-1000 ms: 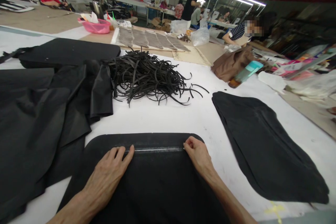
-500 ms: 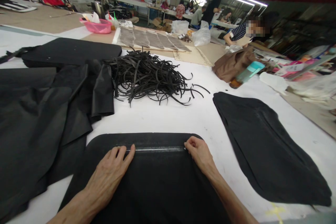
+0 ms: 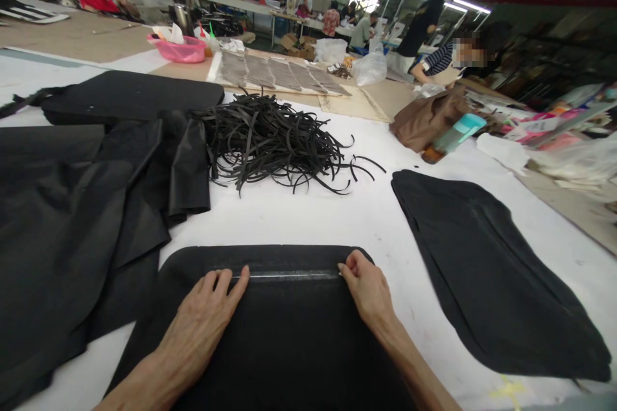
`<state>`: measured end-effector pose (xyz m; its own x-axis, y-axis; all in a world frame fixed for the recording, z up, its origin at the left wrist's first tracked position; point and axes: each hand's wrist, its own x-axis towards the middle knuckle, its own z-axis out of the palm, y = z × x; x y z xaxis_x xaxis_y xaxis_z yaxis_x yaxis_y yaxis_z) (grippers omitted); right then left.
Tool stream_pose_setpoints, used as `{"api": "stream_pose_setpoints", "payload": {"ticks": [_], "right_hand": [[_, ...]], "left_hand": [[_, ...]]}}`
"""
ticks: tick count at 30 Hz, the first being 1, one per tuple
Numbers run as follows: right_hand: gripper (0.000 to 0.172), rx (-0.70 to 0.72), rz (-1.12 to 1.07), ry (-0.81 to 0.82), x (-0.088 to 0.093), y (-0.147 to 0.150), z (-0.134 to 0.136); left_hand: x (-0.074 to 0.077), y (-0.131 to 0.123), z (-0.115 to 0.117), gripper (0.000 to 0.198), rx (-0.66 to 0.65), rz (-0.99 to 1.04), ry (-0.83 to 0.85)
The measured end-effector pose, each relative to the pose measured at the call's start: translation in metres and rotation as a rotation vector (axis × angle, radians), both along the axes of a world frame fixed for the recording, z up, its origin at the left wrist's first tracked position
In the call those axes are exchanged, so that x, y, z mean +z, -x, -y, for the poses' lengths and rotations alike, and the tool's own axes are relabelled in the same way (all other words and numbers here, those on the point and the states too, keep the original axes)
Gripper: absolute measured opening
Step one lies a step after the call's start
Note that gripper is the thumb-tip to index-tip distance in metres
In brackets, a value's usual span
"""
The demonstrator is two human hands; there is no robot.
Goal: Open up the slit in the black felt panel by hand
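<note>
A black sheet panel (image 3: pixel 289 334) with rounded top corners lies in front of me, a thin shiny line (image 3: pixel 289 276) running across it near its far edge. My left hand (image 3: pixel 209 308) rests on the panel, fingers apart, with its fingertips at the line's left end. At the right end, my right hand (image 3: pixel 365 282) is closed in a pinch against the panel. A tiny pale bit shows at its fingertips, too small to name.
Black strips (image 3: pixel 274 138) lie heaped beyond the panel. Black sheets (image 3: pixel 62 225) are spread at left; a stack of black panels (image 3: pixel 486 263) lies at right. Farther back are a bottle (image 3: pixel 456 137), a brown bag (image 3: pixel 424 119) and a pink basket (image 3: pixel 180 49). Other people work beyond.
My right hand has shifted its grip slightly at the line's right end; my left hand is almost unmoved. In the background, a standing person has moved to the right.
</note>
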<state>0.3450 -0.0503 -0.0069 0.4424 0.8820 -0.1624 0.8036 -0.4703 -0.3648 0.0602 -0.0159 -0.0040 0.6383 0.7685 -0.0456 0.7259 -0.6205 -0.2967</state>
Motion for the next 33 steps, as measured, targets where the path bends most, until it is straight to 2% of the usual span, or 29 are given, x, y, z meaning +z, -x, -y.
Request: {"api": "stream_pose_setpoints", "payload": {"ticks": [5,11,14,17,21,23,25,28,30,33], "right_hand": [[0.017,0.027,0.191,0.077,0.003,0.000,0.000],[0.024,0.010,0.010,0.131,0.002,-0.012,-0.006],[0.024,0.003,0.004,0.122,0.000,-0.013,-0.007],[0.023,-0.004,0.080,0.115,0.003,-0.011,-0.005],[0.019,0.016,0.345,0.017,0.010,-0.005,0.003],[0.024,0.118,0.483,-0.132,0.013,0.005,0.008],[0.031,0.315,0.529,-0.258,0.012,0.022,0.011],[0.043,0.600,0.473,-0.300,0.005,0.053,0.011],[0.044,0.677,0.470,-0.294,-0.002,0.068,0.010],[0.044,0.723,0.505,-0.301,-0.009,0.071,0.010]], "left_hand": [[0.001,0.001,0.000,0.067,0.026,0.013,0.061],[0.001,0.011,-0.003,0.060,0.106,0.125,0.136],[-0.001,0.015,-0.004,0.065,0.135,0.178,0.188],[-0.006,0.019,-0.008,0.063,0.167,0.257,0.187],[-0.003,0.026,-0.013,0.046,0.178,0.352,0.092],[0.003,0.024,-0.013,0.041,0.186,0.372,0.006],[0.010,0.016,-0.010,0.043,0.139,0.367,-0.016],[0.012,-0.009,-0.005,0.052,-0.054,0.318,0.141],[0.009,-0.025,-0.004,0.054,-0.134,0.261,0.250],[0.006,-0.040,-0.007,0.049,-0.135,0.186,0.313]]}}
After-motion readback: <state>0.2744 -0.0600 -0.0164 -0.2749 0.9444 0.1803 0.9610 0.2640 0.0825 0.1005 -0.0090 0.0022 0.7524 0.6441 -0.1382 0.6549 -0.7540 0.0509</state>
